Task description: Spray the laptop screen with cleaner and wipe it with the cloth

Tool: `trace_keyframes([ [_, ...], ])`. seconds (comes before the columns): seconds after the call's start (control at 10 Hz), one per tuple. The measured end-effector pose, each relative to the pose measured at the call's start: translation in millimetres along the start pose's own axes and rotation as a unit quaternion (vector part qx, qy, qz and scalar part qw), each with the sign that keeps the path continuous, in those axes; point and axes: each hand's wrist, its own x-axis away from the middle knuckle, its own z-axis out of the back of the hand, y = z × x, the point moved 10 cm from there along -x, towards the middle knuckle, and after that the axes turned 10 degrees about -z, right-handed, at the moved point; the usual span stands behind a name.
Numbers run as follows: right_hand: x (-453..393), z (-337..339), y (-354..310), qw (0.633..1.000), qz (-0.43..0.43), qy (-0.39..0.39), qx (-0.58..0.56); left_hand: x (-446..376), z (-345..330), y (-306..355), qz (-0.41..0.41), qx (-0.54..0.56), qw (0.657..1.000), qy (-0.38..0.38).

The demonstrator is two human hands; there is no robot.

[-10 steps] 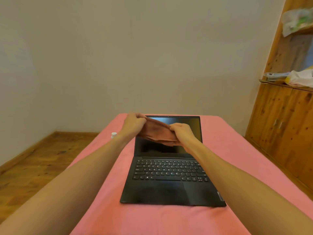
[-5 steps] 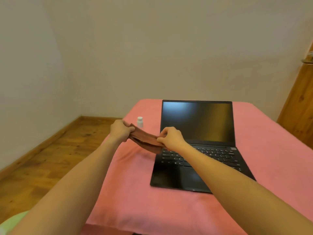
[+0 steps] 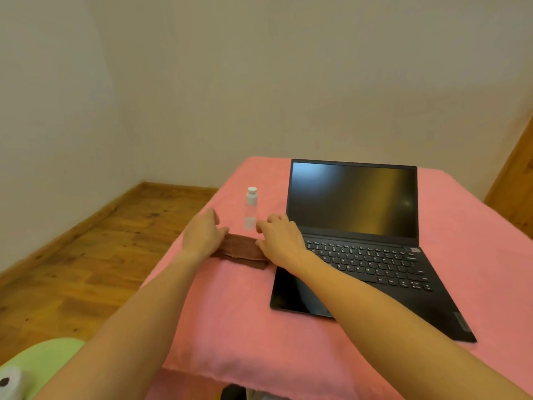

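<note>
A black laptop (image 3: 354,232) stands open on the pink-covered table (image 3: 236,319), its dark screen (image 3: 353,197) facing me. Left of it a folded brown cloth (image 3: 240,251) lies flat on the pink cover. My left hand (image 3: 202,233) rests on the cloth's left end and my right hand (image 3: 281,238) on its right end, fingers spread and loosening. A small clear cleaner bottle (image 3: 251,209) with a white cap stands upright just behind the cloth, between my two hands.
The table's left edge drops to a wooden floor (image 3: 75,255). A wooden cabinet edge (image 3: 516,180) shows at the far right. A green seat (image 3: 37,368) and a white roll (image 3: 8,385) sit at the bottom left corner.
Both hands carried the cloth from in front of the screen to the left and down onto the table. It now lies flat with the fingers opening. The view turned left.
</note>
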Motion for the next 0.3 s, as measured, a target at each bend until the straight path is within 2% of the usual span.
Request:
trace_keyframes([
  [0.1,7.9,-9.1,-8.5,0.997,0.031,-0.068,0.025,4.4,-31.5,15.2,-0.036,-0.023,0.989,-0.145],
  [0.2,11.2,-7.7,-5.0,0.994,0.021,-0.103,0.005,3.4,-34.6,23.7,-0.045,-0.072,0.981,-0.172],
  [0.3,1.9,12.3,14.6,0.989,-0.029,-0.101,-0.103,-8.3,-18.0,42.9,-0.051,-0.029,0.992,-0.112],
])
